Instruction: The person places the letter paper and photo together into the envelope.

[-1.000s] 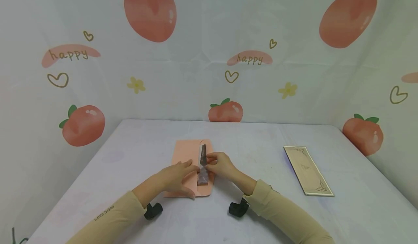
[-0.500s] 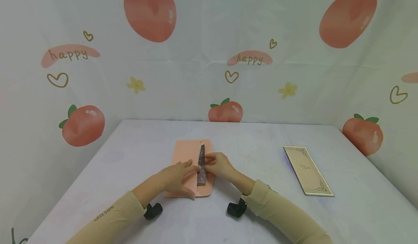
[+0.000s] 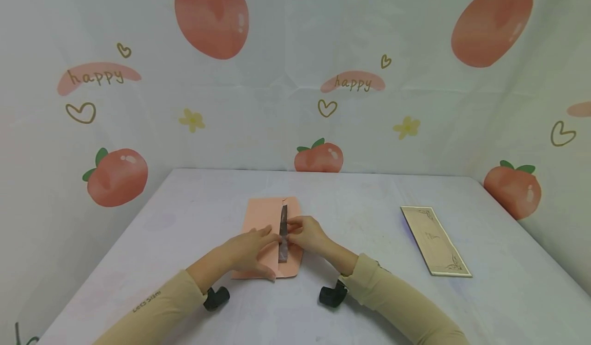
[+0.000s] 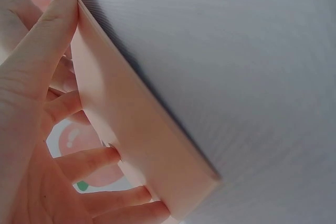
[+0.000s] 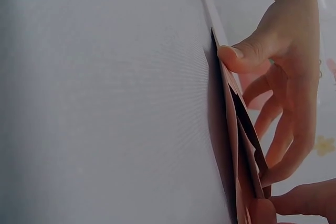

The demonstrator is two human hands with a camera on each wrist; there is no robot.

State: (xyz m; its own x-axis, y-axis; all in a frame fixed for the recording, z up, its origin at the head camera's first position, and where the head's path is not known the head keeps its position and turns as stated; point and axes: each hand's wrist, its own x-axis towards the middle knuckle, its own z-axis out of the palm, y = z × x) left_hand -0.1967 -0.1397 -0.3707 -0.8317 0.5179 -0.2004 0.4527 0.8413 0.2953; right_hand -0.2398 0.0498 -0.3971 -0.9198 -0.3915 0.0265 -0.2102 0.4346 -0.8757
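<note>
A pink envelope (image 3: 264, 212) lies on the table with its opening to the right. My left hand (image 3: 249, 248) rests on it with fingers spread, the thumb at the near edge and the index finger by the opening. In the left wrist view the thumb touches one end of the envelope (image 4: 131, 114), and the other fingertips press its surface. My right hand (image 3: 310, 234) pinches a dark printed card (image 3: 283, 227) by its right edge. Only a narrow strip of the card shows; the remainder is hidden inside the envelope.
A beige card (image 3: 434, 240) with ornamented corners and a pale border lies to the right on the white table (image 3: 351, 196). Behind stands a white curtain (image 3: 272, 119) printed with peaches. Black wrist cameras hang under both wrists, close over the table.
My right hand has moved slightly left, sliding the card further into the envelope, so the visible strip is narrower. The left hand and envelope have stayed in place.
</note>
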